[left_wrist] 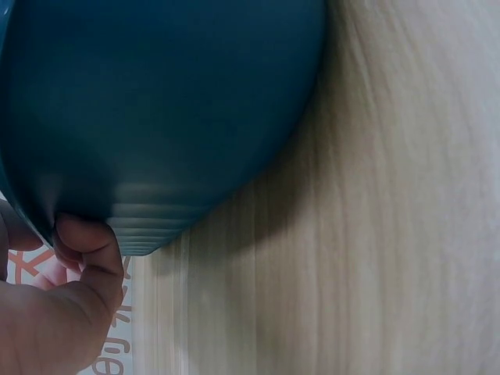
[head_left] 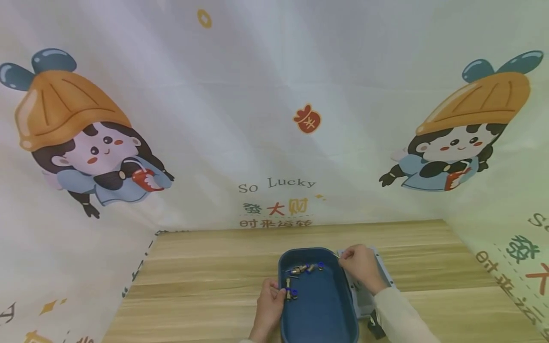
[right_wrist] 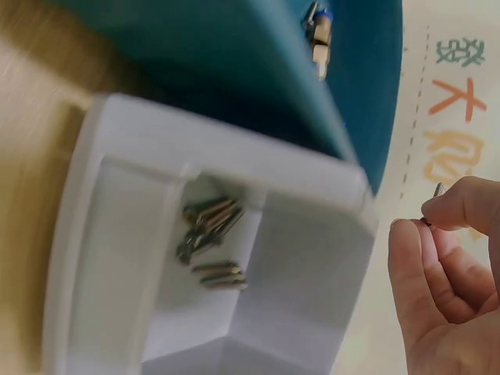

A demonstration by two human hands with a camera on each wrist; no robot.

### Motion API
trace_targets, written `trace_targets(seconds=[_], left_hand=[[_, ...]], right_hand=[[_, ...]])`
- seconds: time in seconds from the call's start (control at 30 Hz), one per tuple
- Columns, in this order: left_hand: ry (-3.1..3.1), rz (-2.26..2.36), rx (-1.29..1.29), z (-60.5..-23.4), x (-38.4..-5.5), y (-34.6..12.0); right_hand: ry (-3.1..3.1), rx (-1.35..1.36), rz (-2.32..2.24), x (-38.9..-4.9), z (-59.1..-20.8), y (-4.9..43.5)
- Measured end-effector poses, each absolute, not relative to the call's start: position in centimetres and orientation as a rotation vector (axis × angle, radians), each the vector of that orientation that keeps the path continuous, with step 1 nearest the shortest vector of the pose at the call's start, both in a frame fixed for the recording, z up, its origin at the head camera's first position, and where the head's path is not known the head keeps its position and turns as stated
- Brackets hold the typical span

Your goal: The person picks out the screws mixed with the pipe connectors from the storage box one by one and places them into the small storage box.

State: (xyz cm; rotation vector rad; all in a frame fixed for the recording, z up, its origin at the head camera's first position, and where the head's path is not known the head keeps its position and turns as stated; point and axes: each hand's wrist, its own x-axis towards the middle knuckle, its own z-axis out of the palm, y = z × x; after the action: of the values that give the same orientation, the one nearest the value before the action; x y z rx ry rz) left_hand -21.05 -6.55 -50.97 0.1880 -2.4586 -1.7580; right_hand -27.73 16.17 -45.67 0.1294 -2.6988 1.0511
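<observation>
My left hand (head_left: 269, 305) grips the left rim of a deep blue tray (head_left: 319, 309). In the left wrist view, the curled fingers (left_wrist: 92, 254) pinch the tray's edge from outside. Brass fittings (head_left: 299, 270) with blue rings lie inside the tray towards its far end, and another brass fitting (head_left: 288, 285) lies by the left wall. Above the tray's far right corner, my right hand (head_left: 362, 267) pinches a small metal screw (right_wrist: 439, 189) between thumb and fingertips. Below that hand is a grey bin (right_wrist: 234, 148) holding several metal screws (right_wrist: 211, 223).
The grey bin stands right against the tray's right side. A dark object (head_left: 376, 326) is at the bin's near end. A wood-grain tabletop (head_left: 206, 281) runs under everything, with a printed cloth (head_left: 240, 119) hanging behind and at both sides.
</observation>
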Motion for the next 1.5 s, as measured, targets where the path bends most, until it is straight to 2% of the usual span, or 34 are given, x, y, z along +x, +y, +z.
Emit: trace_targets(seconds=[0.57, 1.5], left_hand=[[-2.458, -1.765, 0.219, -51.3, -21.2, -6.8], [-2.458, -1.802, 0.264, -51.3, -21.2, -6.4]], right_hand=[[-2.724, 0.019, 1.029, -27.3, -48.0, 19.3], [-2.877, -0.121, 0.958, -26.7, -51.1, 19.1]])
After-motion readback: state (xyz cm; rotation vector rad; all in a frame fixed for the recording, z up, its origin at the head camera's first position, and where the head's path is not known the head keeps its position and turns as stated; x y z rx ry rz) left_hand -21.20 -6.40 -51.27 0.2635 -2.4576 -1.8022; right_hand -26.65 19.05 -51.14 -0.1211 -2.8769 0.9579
